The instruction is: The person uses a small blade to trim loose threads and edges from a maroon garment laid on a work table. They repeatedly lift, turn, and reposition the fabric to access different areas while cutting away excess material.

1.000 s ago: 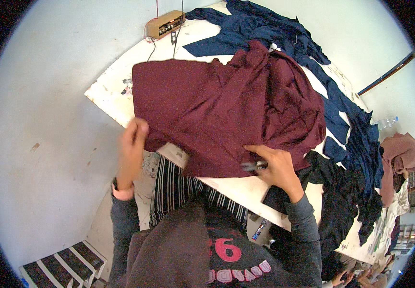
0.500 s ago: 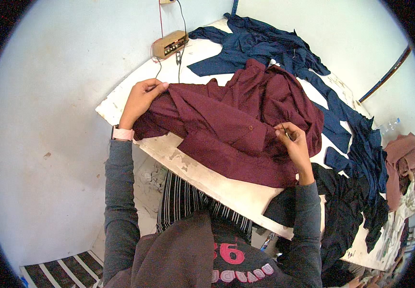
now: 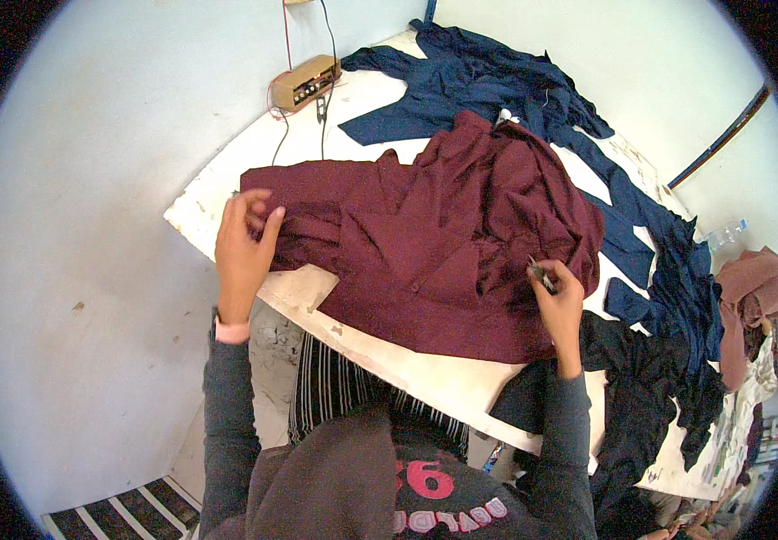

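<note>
A maroon garment lies spread and wrinkled on a pale table, its left part fairly flat and its right part heaped in folds. At its left end is my left hand, fingers curved and apart, holding nothing; whether the fingertips touch the cloth I cannot tell. My right hand is closed around small thread snips, their pointed tip showing above the fingers. It stays over the right part of the maroon cloth.
Navy garments spread over the table's far and right sides. Black cloth lies at the right, with a dusty-pink cloth beyond it. A tan box with wires stands near the back-left wall. The pale table's front edge runs before me.
My left hand has let go of the cloth's upper left edge and moved down and left. The cloth's left end now lies flatter. My right hand has shifted slightly down, keeping the snips.
</note>
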A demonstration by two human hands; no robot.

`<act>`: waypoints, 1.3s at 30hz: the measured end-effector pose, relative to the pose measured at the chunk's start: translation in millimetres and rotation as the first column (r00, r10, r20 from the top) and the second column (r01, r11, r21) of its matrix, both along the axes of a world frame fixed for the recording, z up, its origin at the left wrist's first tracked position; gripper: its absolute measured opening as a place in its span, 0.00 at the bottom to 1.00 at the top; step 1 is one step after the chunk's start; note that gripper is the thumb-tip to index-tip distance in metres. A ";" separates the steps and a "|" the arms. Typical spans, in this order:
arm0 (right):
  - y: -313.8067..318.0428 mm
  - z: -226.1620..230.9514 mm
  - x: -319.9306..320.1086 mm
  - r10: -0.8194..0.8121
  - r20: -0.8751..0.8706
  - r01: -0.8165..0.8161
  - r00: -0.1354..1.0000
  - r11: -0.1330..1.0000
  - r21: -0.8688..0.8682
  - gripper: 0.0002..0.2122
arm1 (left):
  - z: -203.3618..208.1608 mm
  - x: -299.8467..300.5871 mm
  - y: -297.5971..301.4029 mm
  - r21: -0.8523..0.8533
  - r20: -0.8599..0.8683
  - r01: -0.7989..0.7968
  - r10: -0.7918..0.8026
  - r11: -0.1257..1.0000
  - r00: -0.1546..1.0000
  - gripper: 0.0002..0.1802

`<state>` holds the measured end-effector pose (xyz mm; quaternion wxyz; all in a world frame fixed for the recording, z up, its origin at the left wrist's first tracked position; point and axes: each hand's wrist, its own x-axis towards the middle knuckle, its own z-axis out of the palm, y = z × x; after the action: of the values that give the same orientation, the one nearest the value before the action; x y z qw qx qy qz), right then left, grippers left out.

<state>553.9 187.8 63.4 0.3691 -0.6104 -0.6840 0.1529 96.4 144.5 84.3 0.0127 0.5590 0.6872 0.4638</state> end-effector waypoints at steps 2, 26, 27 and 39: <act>-21.5 8.2 1.1 0.000 -0.079 -0.002 0.997 1.000 -0.030 0.08 | -5.0 8.4 -18.6 -0.073 0.105 0.018 -0.010 0.997 0.994 0.14; -72.4 -8.7 -22.8 0.039 -0.221 -0.078 0.975 0.983 -0.168 0.06 | -31.2 92.0 -58.0 -0.092 0.748 0.319 -0.146 0.943 0.647 0.26; -72.8 -8.6 -25.3 0.041 -0.239 -0.086 0.970 0.979 -0.182 0.06 | -29.7 93.4 -60.7 -0.072 0.758 0.314 -0.153 0.947 0.634 0.24; -89.3 -11.1 -24.8 0.107 0.199 -0.064 0.974 0.976 -0.210 0.17 | -60.8 -2.0 -78.4 -0.014 0.406 -0.055 0.056 0.998 0.912 0.12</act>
<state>529.1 98.6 52.3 0.2241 -0.6273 -0.7256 0.1725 94.4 66.2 23.6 0.1425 0.4307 0.6858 0.5691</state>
